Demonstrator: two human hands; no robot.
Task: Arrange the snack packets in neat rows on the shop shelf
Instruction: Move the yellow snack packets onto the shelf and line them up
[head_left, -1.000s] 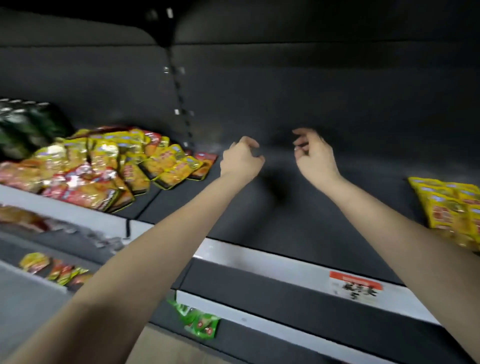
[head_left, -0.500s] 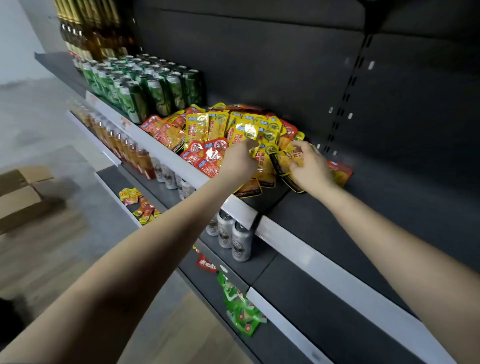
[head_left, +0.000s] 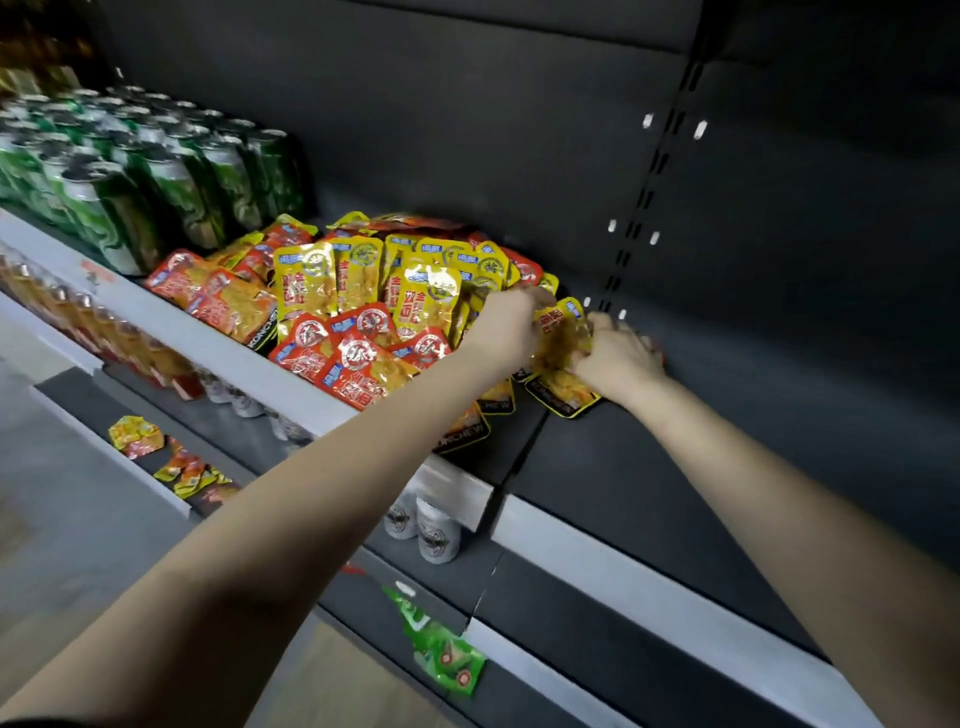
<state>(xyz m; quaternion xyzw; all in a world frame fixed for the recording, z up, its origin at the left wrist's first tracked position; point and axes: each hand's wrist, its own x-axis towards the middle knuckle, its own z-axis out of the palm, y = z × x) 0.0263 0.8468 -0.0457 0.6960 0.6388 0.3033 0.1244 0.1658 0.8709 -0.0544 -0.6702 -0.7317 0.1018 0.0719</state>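
Note:
A loose heap of yellow and red snack packets (head_left: 358, 296) lies on the dark shop shelf (head_left: 649, 467), just right of the green cans. My left hand (head_left: 506, 327) reaches into the heap's right edge, fingers curled around yellow packets (head_left: 558, 332). My right hand (head_left: 615, 358) presses down on the same bunch of yellow packets from the right, covering part of them. One black-edged yellow packet (head_left: 563, 395) sticks out below my right hand. Both forearms stretch in from the bottom of the view.
Several green cans (head_left: 156, 182) stand in rows at the shelf's left. The shelf to the right of my hands is bare. On lower shelves sit bottles (head_left: 104, 327), white cans (head_left: 436, 530), scattered packets (head_left: 171, 457) and green packets (head_left: 447, 654). A slotted upright (head_left: 644, 197) runs up the back wall.
The view has swung left from the bare shelf section to the heap. Both hands moved from hovering empty to gripping yellow packets at the heap's right edge.

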